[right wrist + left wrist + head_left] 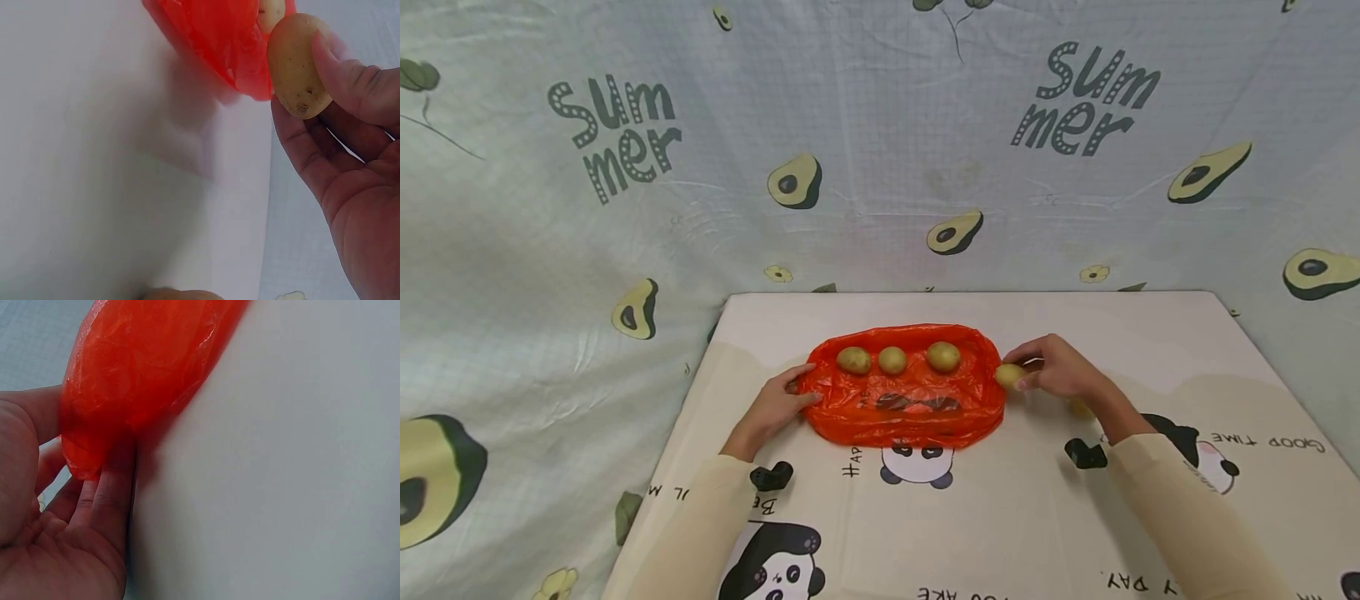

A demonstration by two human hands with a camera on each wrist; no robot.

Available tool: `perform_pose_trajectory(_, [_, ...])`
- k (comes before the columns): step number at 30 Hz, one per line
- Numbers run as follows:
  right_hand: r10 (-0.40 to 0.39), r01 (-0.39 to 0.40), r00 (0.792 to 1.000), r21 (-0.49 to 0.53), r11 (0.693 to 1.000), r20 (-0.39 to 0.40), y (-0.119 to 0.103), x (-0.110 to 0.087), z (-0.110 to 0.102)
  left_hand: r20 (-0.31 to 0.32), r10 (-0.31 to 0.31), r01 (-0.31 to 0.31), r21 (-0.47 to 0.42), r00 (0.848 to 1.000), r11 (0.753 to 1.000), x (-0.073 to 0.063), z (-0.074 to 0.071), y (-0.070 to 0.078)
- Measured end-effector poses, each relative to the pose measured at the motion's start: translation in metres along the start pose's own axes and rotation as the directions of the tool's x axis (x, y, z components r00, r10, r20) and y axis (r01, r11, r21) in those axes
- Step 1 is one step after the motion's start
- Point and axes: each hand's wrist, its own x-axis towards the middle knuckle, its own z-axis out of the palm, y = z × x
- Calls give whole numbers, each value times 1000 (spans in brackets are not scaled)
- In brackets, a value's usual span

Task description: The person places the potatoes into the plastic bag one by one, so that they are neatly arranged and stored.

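Note:
A red plastic bag (917, 425) lies spread on the table, with three potatoes (892, 360) in a row on it toward the far side. At the bag's left end my left hand (772, 408) grips the edge. In the left wrist view the thumb is on one side of the red plastic (144, 369) and the fingers on the other. My right hand (1056, 367) pinches another potato (297, 69) between thumb and fingers, right at the bag's right edge.
One more potato (1080, 408) lies on the table, partly hidden under my right forearm. The white table cover (1000, 508) has printed pandas and lettering. Behind the table's far edge hangs a pale curtain (865, 108) with avocado prints.

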Motion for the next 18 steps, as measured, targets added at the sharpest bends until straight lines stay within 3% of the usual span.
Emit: perform_pose_trajectory(18, [-24,23,999,29,999,46,-16,7,14,-4,8,-8,-4,1000,1000,0,0,0])
